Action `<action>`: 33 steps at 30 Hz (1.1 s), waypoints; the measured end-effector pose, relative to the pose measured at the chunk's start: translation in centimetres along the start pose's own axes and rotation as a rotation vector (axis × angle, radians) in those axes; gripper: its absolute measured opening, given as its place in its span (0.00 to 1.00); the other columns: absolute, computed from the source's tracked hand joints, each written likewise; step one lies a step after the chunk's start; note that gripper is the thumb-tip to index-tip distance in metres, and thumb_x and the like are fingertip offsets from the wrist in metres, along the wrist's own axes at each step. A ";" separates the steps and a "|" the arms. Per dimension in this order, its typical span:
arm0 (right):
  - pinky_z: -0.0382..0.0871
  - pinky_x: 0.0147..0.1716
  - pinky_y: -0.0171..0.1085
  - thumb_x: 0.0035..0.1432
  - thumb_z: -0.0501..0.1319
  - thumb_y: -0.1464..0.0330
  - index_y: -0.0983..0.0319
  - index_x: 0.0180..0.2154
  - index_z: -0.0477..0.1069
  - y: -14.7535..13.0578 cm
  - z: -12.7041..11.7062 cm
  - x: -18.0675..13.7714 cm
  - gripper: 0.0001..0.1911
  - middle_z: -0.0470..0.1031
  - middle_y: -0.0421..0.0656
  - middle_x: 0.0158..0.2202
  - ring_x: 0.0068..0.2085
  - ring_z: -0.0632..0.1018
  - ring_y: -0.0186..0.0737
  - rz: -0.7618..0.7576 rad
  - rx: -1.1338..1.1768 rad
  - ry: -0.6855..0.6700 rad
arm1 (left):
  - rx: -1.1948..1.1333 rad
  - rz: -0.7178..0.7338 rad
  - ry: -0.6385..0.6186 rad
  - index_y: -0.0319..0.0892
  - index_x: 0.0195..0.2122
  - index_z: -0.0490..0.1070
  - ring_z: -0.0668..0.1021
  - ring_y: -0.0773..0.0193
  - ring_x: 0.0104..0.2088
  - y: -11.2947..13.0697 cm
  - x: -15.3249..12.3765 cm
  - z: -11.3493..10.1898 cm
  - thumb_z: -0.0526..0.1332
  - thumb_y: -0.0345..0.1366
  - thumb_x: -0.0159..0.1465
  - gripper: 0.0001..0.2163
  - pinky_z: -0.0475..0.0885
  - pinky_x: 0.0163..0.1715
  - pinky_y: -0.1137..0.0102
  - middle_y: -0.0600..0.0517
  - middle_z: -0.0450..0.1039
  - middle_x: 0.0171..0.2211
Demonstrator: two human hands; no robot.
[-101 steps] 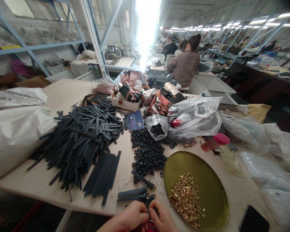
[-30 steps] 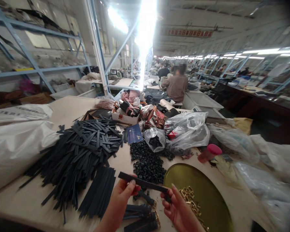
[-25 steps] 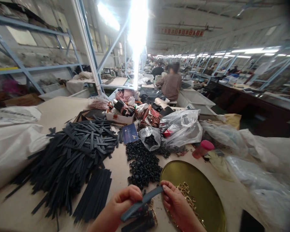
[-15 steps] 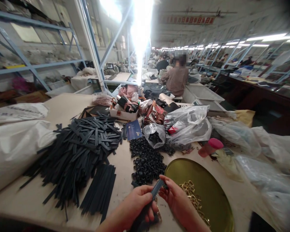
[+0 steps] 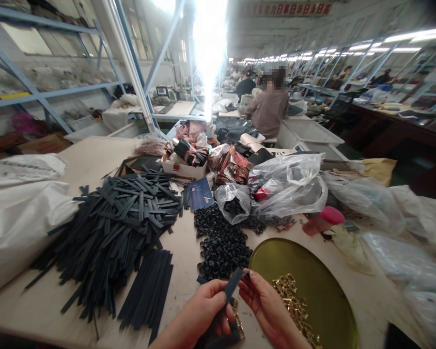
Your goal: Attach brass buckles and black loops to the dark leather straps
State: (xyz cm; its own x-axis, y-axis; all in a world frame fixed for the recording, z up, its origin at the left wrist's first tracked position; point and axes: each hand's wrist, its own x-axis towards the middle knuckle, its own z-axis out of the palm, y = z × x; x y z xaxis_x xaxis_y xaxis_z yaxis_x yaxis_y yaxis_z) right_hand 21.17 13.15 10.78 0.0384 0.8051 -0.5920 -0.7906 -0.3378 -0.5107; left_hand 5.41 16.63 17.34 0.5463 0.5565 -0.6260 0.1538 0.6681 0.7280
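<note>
Above the near edge of the tabletop (image 5: pixel 183 235), the left hand (image 5: pixel 212 300) grasps a dark strap (image 5: pixel 234 281), thumb on top and fingers curled beneath. The strap slants up and away, its far end jutting past the thumb; this grip seems meant to support the length while leaving the tip exposed. The right hand (image 5: pixel 256 293) pinches a small dark keeper loop (image 5: pixel 247 275) between thumb and fingertips, just beside that tip; whether loop and strap touch, I cannot tell. A fingertip hold suits so small a piece, probably because it covers little of it.

Beneath the hands, near the same edge, lie buckled straps (image 5: pixel 238 315), partly hidden by the left hand. Straight ahead, a heap of keeper loops (image 5: pixel 225 254) spreads toward the middle of the tabletop, apparently for easy picking. Loose gold buckles (image 5: pixel 292 300) lie in a round gold tray (image 5: pixel 327 276) toward the near right corner; its rim likely stops them scattering. On the left, a flat row of straps (image 5: pixel 147 286) reaches toward the near edge, perhaps aligned for single lifting, beside a tangled strap pile (image 5: pixel 119 228) that sprawls toward the left edge.
</note>
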 end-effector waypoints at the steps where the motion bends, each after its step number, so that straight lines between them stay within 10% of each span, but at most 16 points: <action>1: 0.70 0.32 0.31 0.52 0.63 0.66 0.62 0.34 0.69 0.1 0.1 0.3 0.08 0.78 0.43 0.33 0.32 0.77 0.33 -0.012 0.018 0.009 | 0.034 0.006 0.016 0.38 0.41 0.65 0.68 0.76 0.13 -0.2 0.3 0.0 0.51 0.35 0.56 0.13 0.58 0.12 0.82 0.57 0.70 0.20; 16: 0.61 0.24 0.29 0.46 0.67 0.64 0.62 0.23 0.66 0.2 0.9 1.2 0.11 0.68 0.34 0.20 0.22 0.68 0.29 -0.138 -0.098 -0.038 | 0.473 0.142 0.190 0.40 0.35 0.68 0.66 0.71 0.14 -2.0 2.7 -0.4 0.47 0.38 0.60 0.12 0.60 0.15 0.78 0.58 0.65 0.18; 24: 0.61 0.26 0.31 0.46 0.66 0.60 0.61 0.39 0.70 -0.5 0.2 0.5 0.19 0.72 0.37 0.25 0.24 0.68 0.30 -0.193 -0.289 -0.042 | 1.101 0.292 0.364 0.45 0.34 0.70 0.76 0.63 0.30 -0.8 0.7 0.1 0.47 0.36 0.62 0.12 0.59 0.26 0.75 0.52 0.75 0.28; 33: 0.51 0.17 0.30 0.50 0.57 0.50 0.62 0.21 0.61 0.8 0.1 -0.8 0.22 0.61 0.34 0.14 0.17 0.60 0.28 -0.271 -0.559 -0.001 | 1.219 0.397 0.343 0.46 0.33 0.70 0.77 0.60 0.30 -1.7 -0.2 0.2 0.47 0.35 0.63 0.12 0.59 0.25 0.73 0.50 0.76 0.28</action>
State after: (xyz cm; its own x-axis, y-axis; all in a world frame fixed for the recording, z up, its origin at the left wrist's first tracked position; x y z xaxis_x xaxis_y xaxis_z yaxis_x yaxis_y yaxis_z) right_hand 20.47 12.28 10.91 0.1922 0.8984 -0.3949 -0.3134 -0.3251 -0.8922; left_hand 5.22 15.22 16.29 0.5189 0.8257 -0.2212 0.7671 -0.3356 0.5468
